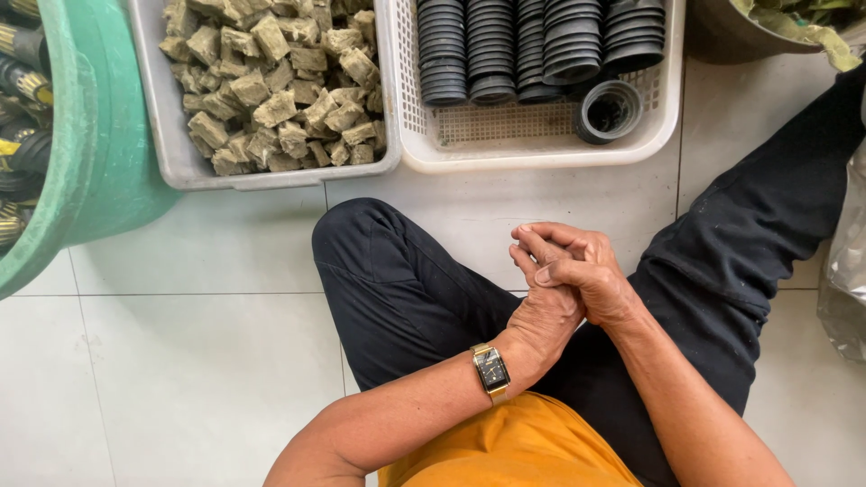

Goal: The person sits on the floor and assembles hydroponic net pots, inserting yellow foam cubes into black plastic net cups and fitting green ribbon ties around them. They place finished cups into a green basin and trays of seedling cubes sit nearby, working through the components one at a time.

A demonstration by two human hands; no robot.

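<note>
I sit on a white tiled floor with my legs in black trousers (406,289) spread out. My left hand (541,316) and my right hand (577,266) are clasped together above my lap, the right hand over the left, fingers closed, holding no object. A gold wristwatch (492,370) with a dark face is on my left wrist. Nearest ahead is a white slotted basket (532,144) with rows of stacked black round pots (532,45) and one loose pot (609,110) lying on its side.
A grey tub (180,167) filled with several greenish-brown cubes (271,81) stands at the top centre-left. A green tub (99,135) with dark items sits far left. A dark bowl (731,36) of leafy matter is top right, a clear plastic bag (843,280) at the right edge.
</note>
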